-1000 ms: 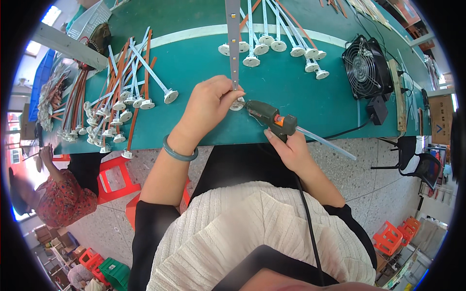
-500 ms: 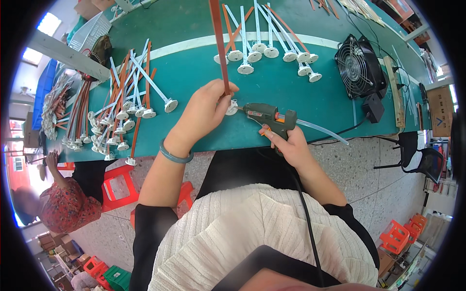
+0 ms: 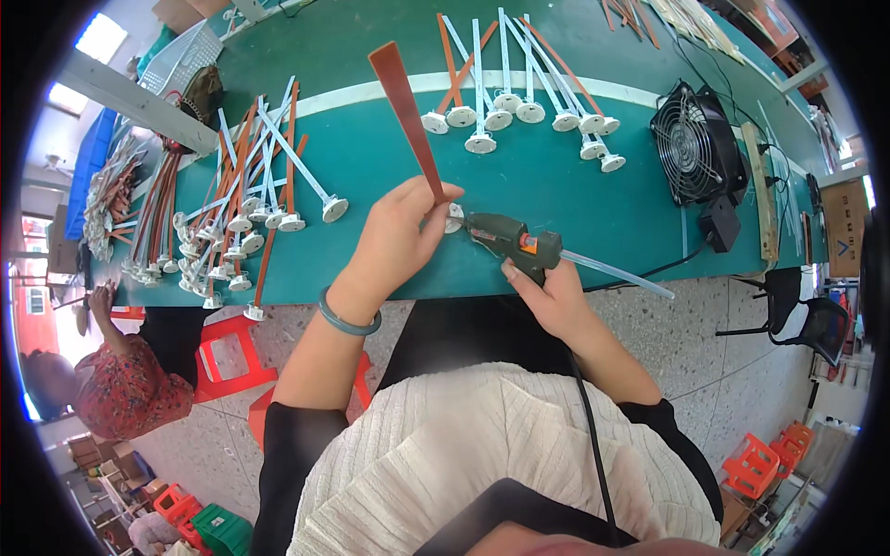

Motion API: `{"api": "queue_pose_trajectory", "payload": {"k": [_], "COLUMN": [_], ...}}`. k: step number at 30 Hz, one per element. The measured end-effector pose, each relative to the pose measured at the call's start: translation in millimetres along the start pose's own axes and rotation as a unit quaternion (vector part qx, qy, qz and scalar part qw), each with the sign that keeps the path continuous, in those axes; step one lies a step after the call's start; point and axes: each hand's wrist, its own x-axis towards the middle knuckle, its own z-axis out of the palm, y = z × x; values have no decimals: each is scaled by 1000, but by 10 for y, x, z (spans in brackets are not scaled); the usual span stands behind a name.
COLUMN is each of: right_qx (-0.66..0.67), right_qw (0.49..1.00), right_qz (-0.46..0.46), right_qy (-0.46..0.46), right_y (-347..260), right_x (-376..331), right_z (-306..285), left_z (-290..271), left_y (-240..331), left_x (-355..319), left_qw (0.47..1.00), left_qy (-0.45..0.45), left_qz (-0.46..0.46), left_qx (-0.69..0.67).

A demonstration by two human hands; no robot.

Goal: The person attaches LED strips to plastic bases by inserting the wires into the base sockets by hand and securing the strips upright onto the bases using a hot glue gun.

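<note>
Pinched between the thumb and fingers of my left hand (image 3: 400, 232) is a flat reddish-brown strip (image 3: 406, 116), standing up from the table. At its lower end, beside my fingertips, shows a small white round disc (image 3: 453, 219); how the two join is hidden by my fingers. My right hand (image 3: 559, 301) grips a dark green hot glue gun (image 3: 503, 237), whose nozzle points left at the disc. From the gun's rear sticks a long translucent glue stick (image 3: 619, 277). The trigger is hidden under my fingers.
Strips on white round bases (image 3: 480, 143) stand in a group at the back; a pile of more (image 3: 239, 223) lies left. A black fan (image 3: 697, 144) stands right, near a black adapter (image 3: 718, 225) and cables. Another person (image 3: 130, 389) sits at the far left beside a red stool (image 3: 227, 357).
The strip's top has tipped left and its upper end now shows. My right fingers have shifted on the glue gun, so the orange trigger no longer shows.
</note>
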Motion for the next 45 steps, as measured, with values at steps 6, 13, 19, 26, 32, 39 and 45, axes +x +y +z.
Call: {"api": "queue_pose_trajectory", "payload": {"k": [6, 13, 19, 26, 32, 39, 45], "right_qx": [-15, -7, -8, -63, -3, -27, -74], "right_qw": [1000, 1000, 1000, 998, 1000, 999, 996], "right_qz": [18, -2, 19, 11, 30, 28, 34], "right_qy": [-8, 20, 2, -22, 0, -6, -19], "right_y": [13, -31, -59, 33, -23, -32, -14], "right_x": [14, 15, 9, -13, -9, -29, -80], "right_z": [-6, 2, -29, -32, -26, -18, -15], "left_z": [29, 39, 33, 39, 39, 17, 14], "left_y": [-42, -38, -38, -46, -40, -8, -14], "left_x": [-7, -5, 0, 4, 3, -4, -12], "left_qw": [1000, 1000, 1000, 1000, 999, 1000, 1000], "left_qy": [18, 22, 24, 26, 32, 10, 11], "left_qz": [13, 14, 1, 3, 9, -13, -6], "left_qx": [-9, -8, -8, -9, -11, 1, 0]}}
